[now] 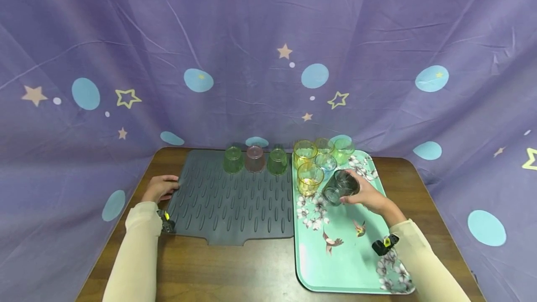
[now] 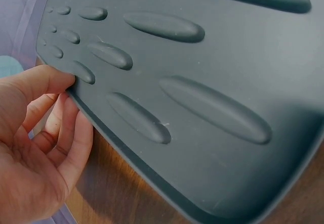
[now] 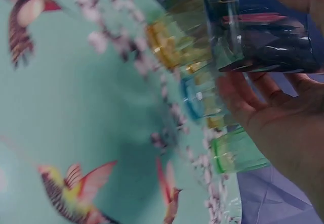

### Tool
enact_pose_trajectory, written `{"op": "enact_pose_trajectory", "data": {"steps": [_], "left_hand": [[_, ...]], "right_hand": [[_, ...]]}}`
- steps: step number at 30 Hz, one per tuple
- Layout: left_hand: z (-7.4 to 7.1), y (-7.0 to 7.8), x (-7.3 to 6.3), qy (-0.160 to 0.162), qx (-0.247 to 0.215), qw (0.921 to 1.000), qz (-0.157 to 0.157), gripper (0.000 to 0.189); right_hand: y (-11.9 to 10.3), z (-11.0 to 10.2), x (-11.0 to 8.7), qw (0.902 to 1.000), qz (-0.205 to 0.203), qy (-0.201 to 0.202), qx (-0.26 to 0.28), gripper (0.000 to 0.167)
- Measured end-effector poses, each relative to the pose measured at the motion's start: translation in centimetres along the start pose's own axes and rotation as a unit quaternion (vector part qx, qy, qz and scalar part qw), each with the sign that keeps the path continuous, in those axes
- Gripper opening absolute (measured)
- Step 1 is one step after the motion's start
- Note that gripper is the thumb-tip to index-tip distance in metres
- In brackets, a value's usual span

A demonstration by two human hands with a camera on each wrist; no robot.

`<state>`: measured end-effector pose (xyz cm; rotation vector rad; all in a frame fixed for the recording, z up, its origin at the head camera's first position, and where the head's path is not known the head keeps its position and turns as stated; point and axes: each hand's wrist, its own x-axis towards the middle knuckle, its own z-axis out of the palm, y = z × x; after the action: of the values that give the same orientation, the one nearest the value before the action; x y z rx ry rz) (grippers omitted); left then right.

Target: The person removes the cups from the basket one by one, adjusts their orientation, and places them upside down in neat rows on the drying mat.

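Note:
My right hand (image 1: 369,195) grips a smoky dark glass (image 1: 340,187), which is tilted over the green tray (image 1: 310,264). In the right wrist view this dark glass (image 3: 263,29) lies between the thumb and the fingers. At the far left, my left hand (image 1: 160,187) pinches the left edge of a dark grey ridged drying mat (image 1: 235,209). The left wrist view shows the left hand's thumb (image 2: 48,78) on top of the mat's rim, with the other fingers at and below the edge. Green (image 1: 233,160), pink (image 1: 254,159) and green glasses (image 1: 277,161) stand upside down along the mat's back.
Several glasses stand at the tray's back: yellow ones (image 1: 309,178), a blue-rimmed one (image 1: 326,164) and a green one (image 1: 343,150). Tray and mat lie side by side on a brown wooden table (image 1: 209,269). A purple patterned curtain (image 1: 251,36) hangs behind.

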<state>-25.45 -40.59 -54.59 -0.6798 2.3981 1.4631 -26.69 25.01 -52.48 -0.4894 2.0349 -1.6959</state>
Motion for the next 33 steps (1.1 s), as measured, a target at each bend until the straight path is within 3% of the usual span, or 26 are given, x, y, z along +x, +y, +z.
{"op": "enact_pose_trajectory", "data": {"steps": [5, 9, 20, 26, 33], "left_hand": [[0.0, 0.0, -0.1, 0.003, 0.005, 1.0, 0.004, 0.048], [0.0, 0.0, -0.1, 0.004, 0.01, 0.9999, 0.004, 0.049], [0.1, -0.1, 0.2, 0.002, 0.008, 0.9999, 0.008, 0.05], [0.0, -0.3, 0.4, -0.001, 0.009, 0.9999, 0.009, 0.048], [0.0, -0.3, 0.4, -0.003, 0.006, 0.9999, 0.011, 0.049]], "right_hand": [[-1.4, -0.2, 0.1, 0.9953, -0.061, -0.03, 0.069, 0.071], [-2.1, -0.3, 0.5, 0.9869, -0.097, -0.064, 0.112, 0.065], [-3.3, 0.3, 1.7, 0.9763, -0.131, -0.101, 0.14, 0.054], [-4.3, 0.5, 2.4, 0.9818, -0.133, -0.091, 0.101, 0.055], [-6.7, 0.7, 2.8, 0.99, -0.112, -0.077, -0.036, 0.056]]}}
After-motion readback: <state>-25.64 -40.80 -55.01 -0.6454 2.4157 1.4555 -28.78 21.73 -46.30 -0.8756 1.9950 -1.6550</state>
